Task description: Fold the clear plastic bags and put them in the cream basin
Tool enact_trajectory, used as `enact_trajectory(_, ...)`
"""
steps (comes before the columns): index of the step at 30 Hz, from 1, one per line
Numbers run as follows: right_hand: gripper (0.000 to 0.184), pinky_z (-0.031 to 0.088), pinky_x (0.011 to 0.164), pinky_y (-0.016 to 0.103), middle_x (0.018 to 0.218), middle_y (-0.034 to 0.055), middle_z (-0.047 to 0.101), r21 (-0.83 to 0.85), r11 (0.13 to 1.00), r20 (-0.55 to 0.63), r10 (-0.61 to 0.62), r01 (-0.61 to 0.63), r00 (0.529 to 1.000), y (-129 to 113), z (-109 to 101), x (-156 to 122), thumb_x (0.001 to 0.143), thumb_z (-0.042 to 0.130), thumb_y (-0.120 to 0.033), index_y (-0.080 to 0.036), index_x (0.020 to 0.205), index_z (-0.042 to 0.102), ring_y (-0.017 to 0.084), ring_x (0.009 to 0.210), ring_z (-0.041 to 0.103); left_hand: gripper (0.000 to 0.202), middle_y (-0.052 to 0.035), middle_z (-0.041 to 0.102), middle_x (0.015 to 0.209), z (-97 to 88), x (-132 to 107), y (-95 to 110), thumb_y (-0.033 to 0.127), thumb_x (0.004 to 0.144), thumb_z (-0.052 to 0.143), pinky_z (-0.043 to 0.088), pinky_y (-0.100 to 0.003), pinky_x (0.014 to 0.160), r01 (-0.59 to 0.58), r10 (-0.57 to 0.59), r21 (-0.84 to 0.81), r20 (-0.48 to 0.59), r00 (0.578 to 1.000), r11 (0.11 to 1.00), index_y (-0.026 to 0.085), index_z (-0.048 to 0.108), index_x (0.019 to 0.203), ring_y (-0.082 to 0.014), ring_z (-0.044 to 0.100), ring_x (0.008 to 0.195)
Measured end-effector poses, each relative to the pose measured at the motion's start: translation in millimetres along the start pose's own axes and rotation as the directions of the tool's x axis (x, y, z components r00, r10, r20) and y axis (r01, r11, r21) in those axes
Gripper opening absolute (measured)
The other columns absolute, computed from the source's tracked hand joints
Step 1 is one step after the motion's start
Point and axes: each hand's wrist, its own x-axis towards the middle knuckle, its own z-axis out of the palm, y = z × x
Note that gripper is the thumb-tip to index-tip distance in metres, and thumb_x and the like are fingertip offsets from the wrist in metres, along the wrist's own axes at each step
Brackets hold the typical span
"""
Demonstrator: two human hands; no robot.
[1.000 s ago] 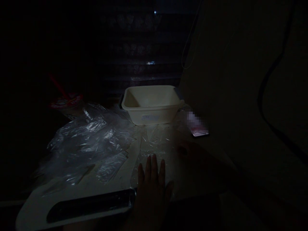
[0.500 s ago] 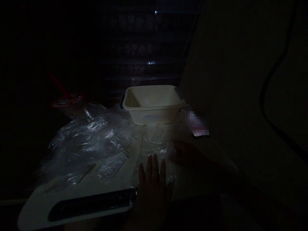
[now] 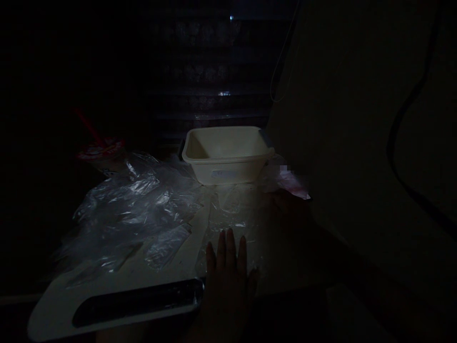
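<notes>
The scene is very dark. My left hand (image 3: 227,274) lies flat, fingers stretched out, on a clear plastic bag (image 3: 232,212) spread on the pale table top (image 3: 178,271). My right hand (image 3: 291,207) is only a dim shape farther back on the right. It is beside the bag's far corner and close to a small pink item (image 3: 294,183); its fingers do not show. A cream rectangular plastic tub (image 3: 226,155) stands behind the bag.
A heap of crumpled clear plastic (image 3: 132,205) covers the left of the table. A white board with a long dark slot (image 3: 117,305) lies at the near edge. A red-and-white cup with a red straw (image 3: 100,151) stands far left. A wall with a dark cable (image 3: 396,143) rises on the right.
My right hand has moved away from me and to the right, from the bag's middle edge toward the pink item. The left hand has stayed flat on the bag.
</notes>
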Motion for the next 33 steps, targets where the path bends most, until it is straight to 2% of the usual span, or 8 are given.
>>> enact_trajectory(3,0.033,0.040,0.071,0.030,0.097,0.0088,0.055,-0.032,0.999,-0.102,0.011,-0.015,0.995,10.4,-3.9,-1.2,0.075,0.033,-0.015,-0.014,0.101,0.052,0.019,0.087,0.050,0.048,-0.0168,0.031,0.127,-1.7,0.6,4.0,0.042,0.081,0.031,0.023,-0.053,0.088,0.027,-0.027,-0.004,0.001,1.000,1.000,0.016,0.035,0.121,-0.0313,0.022,0.117)
enact_trajectory(6,0.035,0.037,0.080,0.033,0.106,0.0100,0.052,-0.016,0.984,-0.068,-0.178,0.177,0.982,8.7,-1.1,-11.0,0.076,0.030,-0.014,-0.012,0.106,0.049,0.019,0.097,0.046,0.048,-0.0175,0.031,0.126,-2.8,0.8,8.3,0.043,0.080,0.031,0.023,-0.054,0.088,0.050,-0.050,-0.007,-0.002,0.999,0.999,0.016,0.036,0.120,-0.0325,0.021,0.117)
enact_trajectory(9,0.039,0.031,0.088,0.034,0.119,0.0089,0.043,0.028,0.887,0.075,-0.462,0.461,0.884,-2.5,8.4,-25.3,0.079,0.030,-0.022,-0.013,0.115,0.040,0.018,0.109,0.037,0.048,-0.0170,0.032,0.126,-2.8,0.4,10.3,0.043,0.080,0.033,0.022,-0.055,0.087,0.058,-0.058,-0.008,-0.010,0.998,0.998,0.018,0.036,0.121,-0.0330,0.022,0.117)
enact_trajectory(11,0.046,0.025,0.093,0.038,0.125,0.0102,0.035,0.021,0.833,0.155,-0.549,0.553,0.821,-7.3,15.8,-30.6,0.078,0.033,-0.027,-0.010,0.121,0.033,0.020,0.115,0.028,0.048,-0.0162,0.033,0.126,-2.6,-0.5,10.2,0.042,0.079,0.034,0.022,-0.055,0.087,0.056,-0.057,-0.009,-0.008,0.998,0.998,0.018,0.035,0.121,-0.0327,0.022,0.117)
enact_trajectory(19,0.045,0.021,0.092,0.045,0.125,0.0176,0.034,-0.095,0.882,0.169,-0.443,0.462,0.880,1.5,19.2,-13.2,0.080,0.032,-0.029,-0.004,0.118,0.037,0.024,0.116,0.027,0.049,-0.0166,0.032,0.126,-2.1,-5.0,10.8,0.044,0.080,0.032,0.019,-0.057,0.088,0.054,-0.055,-0.010,-0.024,0.998,0.998,0.016,0.036,0.120,-0.0323,0.021,0.117)
enact_trajectory(24,0.051,0.017,0.096,0.039,0.130,0.0099,0.027,0.080,0.779,0.215,-0.623,0.622,0.752,-23.8,12.8,-17.2,0.081,0.029,-0.037,-0.009,0.124,0.028,0.019,0.119,0.019,0.048,-0.0154,0.032,0.127,-1.7,-6.0,13.3,0.039,0.079,0.036,0.020,-0.057,0.088,0.048,-0.048,-0.014,-0.007,0.999,0.999,0.018,0.034,0.121,-0.0326,0.019,0.118)
enact_trajectory(26,0.052,0.016,0.096,0.040,0.130,0.0100,0.026,0.094,0.769,0.234,-0.634,0.632,0.737,-25.1,16.5,-12.2,0.081,0.028,-0.037,-0.008,0.124,0.027,0.019,0.119,0.019,0.048,-0.0153,0.031,0.127,-1.5,-6.4,13.8,0.037,0.078,0.039,0.020,-0.057,0.088,0.050,-0.050,-0.009,-0.003,0.999,0.999,0.018,0.033,0.122,-0.0329,0.018,0.118)
enact_trajectory(33,0.050,0.015,0.096,0.040,0.128,0.0154,0.029,-0.004,0.833,0.170,-0.544,0.553,0.822,-5.4,25.6,19.3,0.082,0.027,-0.033,-0.002,0.122,0.029,0.021,0.119,0.021,0.047,-0.0165,0.034,0.125,-0.9,-6.4,14.6,0.040,0.079,0.036,0.021,-0.058,0.087,0.044,-0.044,0.003,-0.020,0.999,0.999,0.019,0.035,0.121,-0.0338,0.023,0.116)
